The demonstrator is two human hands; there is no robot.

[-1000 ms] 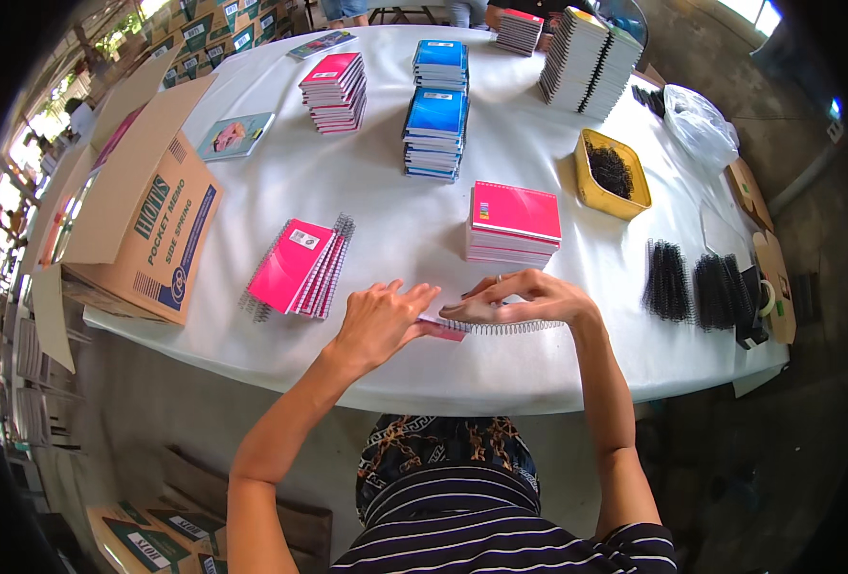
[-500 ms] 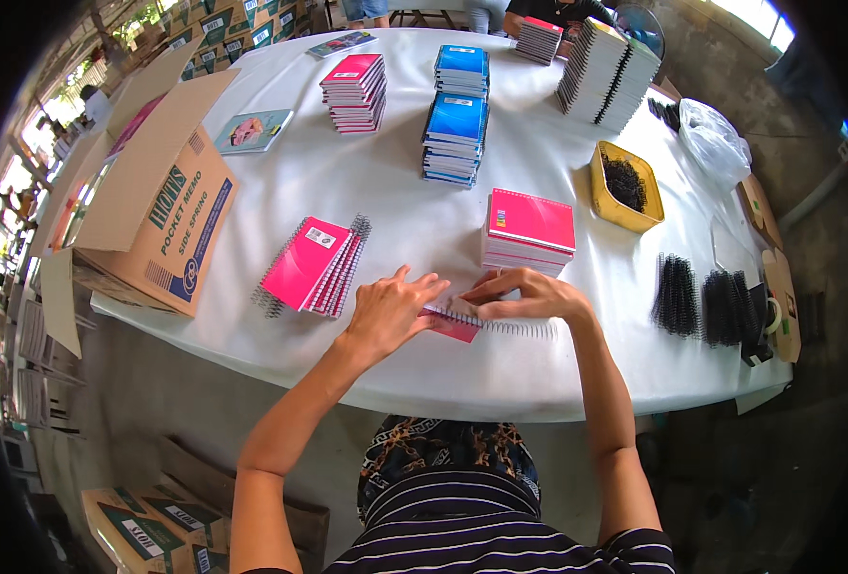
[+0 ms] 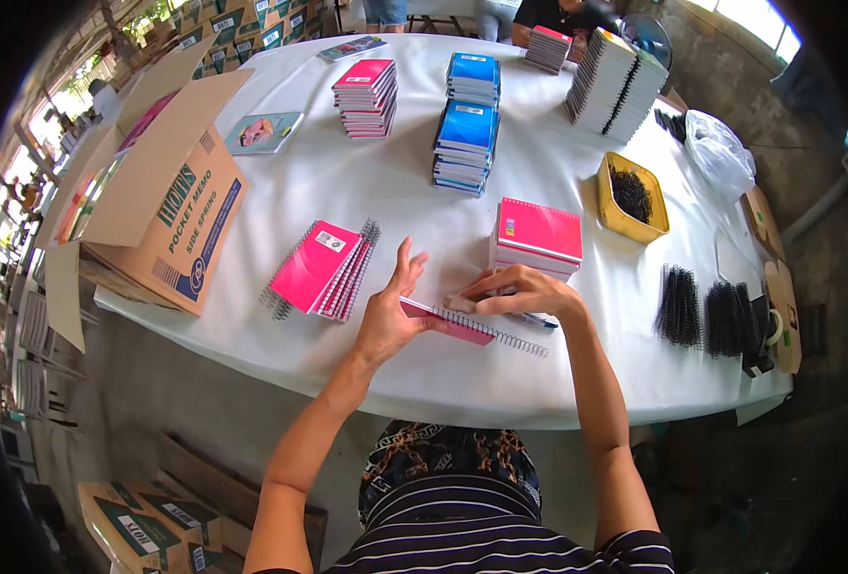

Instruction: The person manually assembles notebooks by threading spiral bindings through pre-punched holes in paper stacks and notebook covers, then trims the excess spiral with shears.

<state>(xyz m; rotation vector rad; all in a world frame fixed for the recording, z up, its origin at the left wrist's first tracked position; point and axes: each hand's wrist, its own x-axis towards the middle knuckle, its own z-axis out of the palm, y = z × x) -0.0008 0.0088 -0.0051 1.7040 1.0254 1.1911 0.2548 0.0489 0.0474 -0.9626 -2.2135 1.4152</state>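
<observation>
My left hand [image 3: 391, 311] grips the left end of a small pink notebook [image 3: 467, 330], thumb on its near side and some fingers raised. The notebook is tilted on edge, spine up. A wire coil [image 3: 520, 344] runs through the spine holes, its loose end sticking out to the right. My right hand [image 3: 515, 290] is closed just beyond the spine, fingertips bent down by the coil; what they pinch is hidden. From under that palm a blue-tipped pen [image 3: 546, 322] pokes out; whether it is held or lying there is unclear. Left of my left hand lie pink notebooks [image 3: 317, 266] with protruding coils.
Ahead right is a pink notebook stack [image 3: 539, 230]; blue [image 3: 467, 134] and pink stacks [image 3: 365, 99] stand farther back. A yellow tub [image 3: 662, 222] holds black coils, with coil bundles [image 3: 680, 306] nearby. An open cardboard box [image 3: 189, 230] sits left. Someone [image 3: 548, 19] sits across the table.
The notebook has been tipped up, showing its spine and more of its pink cover. My left fingers have lifted, and the pen has come into view under my right hand. The view has shifted slightly.
</observation>
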